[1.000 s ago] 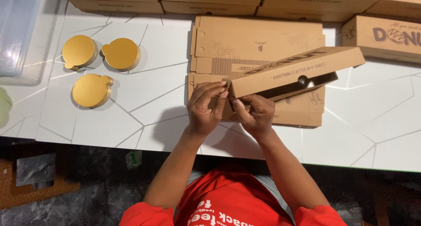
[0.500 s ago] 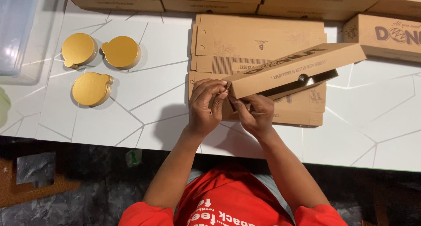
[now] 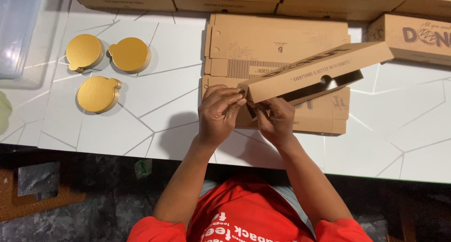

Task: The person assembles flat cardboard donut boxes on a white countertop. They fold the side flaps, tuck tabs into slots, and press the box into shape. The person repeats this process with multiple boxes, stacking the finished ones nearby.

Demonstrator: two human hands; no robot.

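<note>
A long brown cardboard box [image 3: 319,70] is held up at a slant above a stack of flat, unfolded box blanks [image 3: 277,44]. My left hand [image 3: 217,114] and my right hand [image 3: 277,120] both pinch its near end, fingers closed on the end flaps. The box's far end points up to the right and its open underside looks dark. My forearms come up from the bottom of the view over a red shirt.
Three round gold cake boards [image 3: 101,66] lie on the white table [image 3: 141,115] at the left. Assembled brown boxes [image 3: 413,33] line the back and right. A clear plastic bin [image 3: 19,30] stands at the far left. The table's near edge runs below my wrists.
My fingers have shifted slightly at the near end of the box; the box stays at nearly the same slant.
</note>
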